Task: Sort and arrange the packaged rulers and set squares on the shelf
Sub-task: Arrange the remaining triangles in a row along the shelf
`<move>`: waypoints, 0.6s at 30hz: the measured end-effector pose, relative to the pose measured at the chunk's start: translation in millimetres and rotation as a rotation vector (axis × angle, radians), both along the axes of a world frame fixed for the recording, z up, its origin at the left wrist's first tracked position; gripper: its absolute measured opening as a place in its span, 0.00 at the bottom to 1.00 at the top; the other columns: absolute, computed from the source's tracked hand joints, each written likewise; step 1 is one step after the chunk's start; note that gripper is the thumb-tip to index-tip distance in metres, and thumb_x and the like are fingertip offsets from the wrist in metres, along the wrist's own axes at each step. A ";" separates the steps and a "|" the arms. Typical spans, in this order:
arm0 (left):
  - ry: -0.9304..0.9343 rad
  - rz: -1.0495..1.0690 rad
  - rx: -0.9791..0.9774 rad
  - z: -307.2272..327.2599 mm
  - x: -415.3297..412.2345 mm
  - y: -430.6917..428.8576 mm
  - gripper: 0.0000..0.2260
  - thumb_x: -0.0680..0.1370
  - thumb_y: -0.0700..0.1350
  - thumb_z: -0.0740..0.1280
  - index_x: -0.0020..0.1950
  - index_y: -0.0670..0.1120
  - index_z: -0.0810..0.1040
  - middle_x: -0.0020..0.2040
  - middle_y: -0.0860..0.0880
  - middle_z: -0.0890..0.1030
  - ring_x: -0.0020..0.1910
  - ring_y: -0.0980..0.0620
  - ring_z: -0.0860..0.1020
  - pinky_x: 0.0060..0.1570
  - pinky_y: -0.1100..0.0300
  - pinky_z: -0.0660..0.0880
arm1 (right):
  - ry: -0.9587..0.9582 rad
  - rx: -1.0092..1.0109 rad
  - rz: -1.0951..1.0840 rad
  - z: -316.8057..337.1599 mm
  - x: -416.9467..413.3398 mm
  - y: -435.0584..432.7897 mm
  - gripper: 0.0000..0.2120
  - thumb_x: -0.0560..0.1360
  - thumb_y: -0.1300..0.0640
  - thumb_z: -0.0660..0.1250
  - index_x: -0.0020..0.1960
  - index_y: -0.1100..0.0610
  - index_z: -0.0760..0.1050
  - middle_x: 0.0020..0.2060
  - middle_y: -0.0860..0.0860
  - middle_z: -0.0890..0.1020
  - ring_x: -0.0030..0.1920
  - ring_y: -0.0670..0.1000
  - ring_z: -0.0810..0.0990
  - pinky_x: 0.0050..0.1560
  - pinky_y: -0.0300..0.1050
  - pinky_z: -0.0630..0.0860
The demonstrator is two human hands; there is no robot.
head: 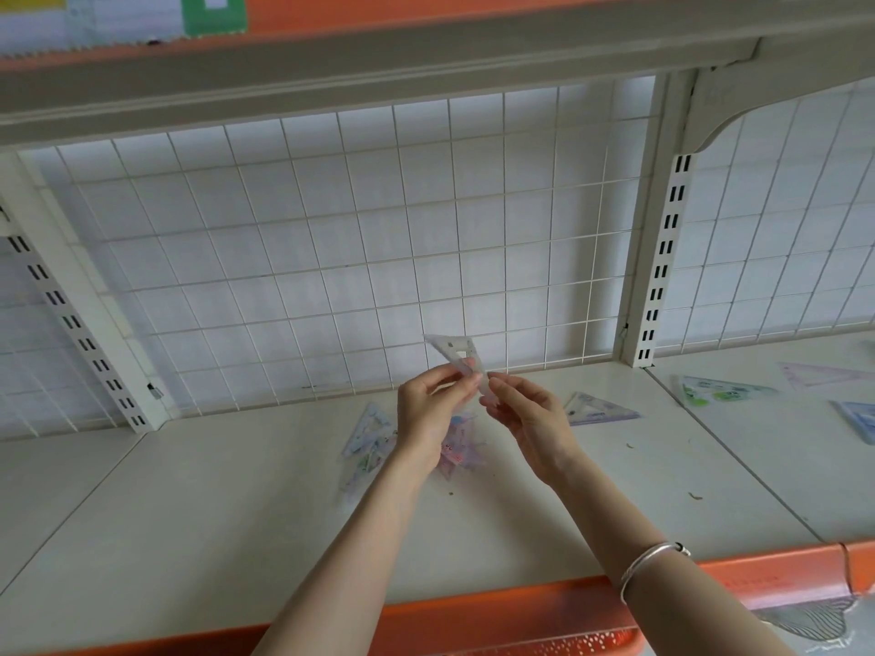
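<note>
- Fingers [440, 374] of the left hand [424, 414] curl round the lower edge of a clear set square [455, 353], with thumb and forefinger pinching it.
- Its partner, the right hand [532, 421], meets it from the other side. Thumb and forefinger pinch the set square's bottom corner, and the remaining fingers hang loosely bent below.
- Both hands hold the set square in the air above the shelf [236, 504], in front of the white wire grid [331, 258] at the back. Its narrow point is tilted up and to the left.
- Under the left hand, a loose heap of packaged set squares [367, 435] lies on the shelf. A pinkish packet [461, 449] lies beside the heap, between the two wrists.
- To the right of the right hand, a packaged triangle [599, 409] lies flat, near the slotted post [660, 258].
- Past the post, a green-printed packet [719, 390], a pale triangle [816, 374] and a blue packet [859, 419] lie apart from one another.
- On the right wrist sits a silver bangle [656, 558].
- Along the shelf's front edge runs an orange strip [497, 608].
</note>
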State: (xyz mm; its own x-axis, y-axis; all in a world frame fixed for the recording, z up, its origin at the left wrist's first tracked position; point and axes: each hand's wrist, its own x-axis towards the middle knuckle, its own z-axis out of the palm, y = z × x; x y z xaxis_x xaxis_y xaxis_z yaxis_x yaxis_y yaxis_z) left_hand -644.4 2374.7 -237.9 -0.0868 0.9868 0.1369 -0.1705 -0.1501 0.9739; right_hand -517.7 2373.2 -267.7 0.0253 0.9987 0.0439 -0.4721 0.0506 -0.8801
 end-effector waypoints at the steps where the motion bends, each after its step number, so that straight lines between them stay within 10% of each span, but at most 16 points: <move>1: -0.045 -0.015 -0.018 -0.3 -0.3 0.5 0.07 0.72 0.35 0.72 0.46 0.46 0.84 0.40 0.51 0.85 0.42 0.57 0.83 0.42 0.68 0.76 | -0.014 -0.012 0.009 0.3 -0.1 -0.5 0.05 0.75 0.63 0.67 0.48 0.63 0.79 0.40 0.56 0.80 0.40 0.51 0.79 0.47 0.39 0.78; 18: -0.320 0.125 -0.075 -13.9 -1.4 4.3 0.10 0.70 0.30 0.72 0.50 0.35 0.80 0.40 0.42 0.84 0.44 0.47 0.83 0.45 0.62 0.80 | 0.026 -0.051 -0.092 0.8 -0.2 0.2 0.03 0.73 0.68 0.67 0.41 0.65 0.78 0.29 0.53 0.79 0.28 0.47 0.76 0.35 0.35 0.76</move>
State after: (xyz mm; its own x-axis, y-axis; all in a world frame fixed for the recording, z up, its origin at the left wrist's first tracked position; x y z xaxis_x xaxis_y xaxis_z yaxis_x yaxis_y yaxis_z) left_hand -645.8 2378.9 -251.9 -0.2341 0.9722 0.0110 -0.4535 -0.1192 0.8833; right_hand -517.8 2373.4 -267.0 0.1178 0.9930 -0.0093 -0.4902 0.0500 -0.8702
